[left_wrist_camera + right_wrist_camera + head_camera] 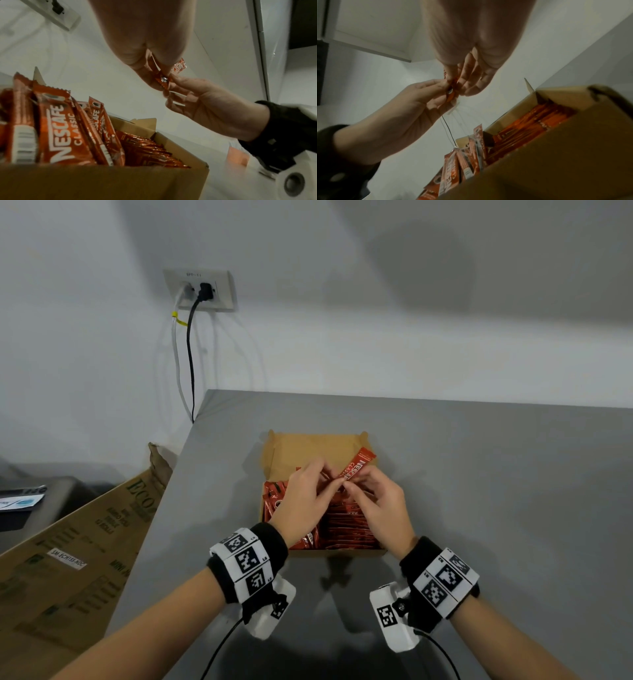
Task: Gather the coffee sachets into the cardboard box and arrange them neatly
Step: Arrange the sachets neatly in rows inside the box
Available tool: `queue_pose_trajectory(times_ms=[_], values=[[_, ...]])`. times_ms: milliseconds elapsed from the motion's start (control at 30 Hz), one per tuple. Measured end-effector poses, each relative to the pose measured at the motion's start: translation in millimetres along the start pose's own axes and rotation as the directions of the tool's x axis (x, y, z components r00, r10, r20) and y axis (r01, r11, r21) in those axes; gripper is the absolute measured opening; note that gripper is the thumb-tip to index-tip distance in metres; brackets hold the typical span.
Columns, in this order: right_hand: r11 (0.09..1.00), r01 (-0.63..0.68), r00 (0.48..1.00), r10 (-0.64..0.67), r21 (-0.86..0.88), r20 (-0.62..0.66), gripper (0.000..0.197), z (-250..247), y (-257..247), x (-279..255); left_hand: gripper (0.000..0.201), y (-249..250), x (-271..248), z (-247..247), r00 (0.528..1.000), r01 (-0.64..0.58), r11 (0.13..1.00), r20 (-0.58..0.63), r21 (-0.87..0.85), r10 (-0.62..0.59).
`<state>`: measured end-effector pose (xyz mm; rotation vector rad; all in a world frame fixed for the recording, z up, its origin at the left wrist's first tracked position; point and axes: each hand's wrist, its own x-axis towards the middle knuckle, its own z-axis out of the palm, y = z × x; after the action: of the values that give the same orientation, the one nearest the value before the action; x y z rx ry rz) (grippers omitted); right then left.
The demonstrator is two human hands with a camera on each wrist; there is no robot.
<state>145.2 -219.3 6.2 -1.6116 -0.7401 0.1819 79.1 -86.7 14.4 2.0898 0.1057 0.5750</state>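
An open cardboard box sits on the grey table, holding several red coffee sachets. On its right side they stand in a tight row; on the left they lean loosely. Above the box, both hands pinch the lower end of one red sachet that points up and to the right. My left hand holds it from the left, my right hand from the right. The wrist views show the fingertips meeting on that sachet.
The grey table runs along a white wall. A wall socket with two plugged cables is at the back left. Beside the table's left edge leans a large flattened cardboard carton.
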Motion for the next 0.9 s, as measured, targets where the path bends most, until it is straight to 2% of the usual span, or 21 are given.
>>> queue_pose_trajectory(times_ms=[67, 167, 267, 333, 400, 467, 667, 900], values=[[1.000, -0.012, 1.000, 0.012, -0.028, 0.005, 0.007, -5, 3, 1, 0.014, -3, -2, 0, 1.000, 0.002, 1.000, 0.007, 0.017, -0.002], [0.992, -0.011, 1.000, 0.012, -0.126, 0.009, 0.004, -11, 6, 0, 0.011, -4, -4, -1, 0.990, 0.025, 0.999, 0.135, 0.029, -0.028], [0.985, -0.032, 0.999, 0.031, -0.171, -0.011, 0.009, -20, 5, 2, 0.019, -10, -4, -5, 0.959, 0.003, 0.979, 0.278, 0.204, -0.061], [0.978, -0.084, 0.996, 0.084, -0.192, -0.009, 0.012, -28, 6, 5, 0.023, -13, -4, -12, 0.908, -0.025, 0.946, 0.402, 0.324, -0.114], [0.969, -0.132, 0.990, 0.141, -0.207, 0.029, 0.015, -34, 6, 5, 0.022, -14, -4, -16, 0.829, -0.057, 0.927, 0.535, 0.371, -0.163], [0.966, -0.172, 0.981, 0.187, -0.192, 0.059, 0.017, -36, 7, 3, 0.022, -16, -4, -18, 0.781, -0.105, 0.911, 0.600, 0.399, -0.172], [0.962, -0.225, 0.969, 0.238, -0.155, 0.068, 0.016, -37, 9, 0, 0.023, -22, -10, -13, 0.739, -0.152, 0.902, 0.652, 0.405, -0.168], [0.957, -0.187, 0.967, 0.219, -0.223, 0.130, 0.020, -43, 6, -1, 0.019, -26, -13, -4, 0.772, -0.227, 0.840, 0.617, 0.493, -0.153]])
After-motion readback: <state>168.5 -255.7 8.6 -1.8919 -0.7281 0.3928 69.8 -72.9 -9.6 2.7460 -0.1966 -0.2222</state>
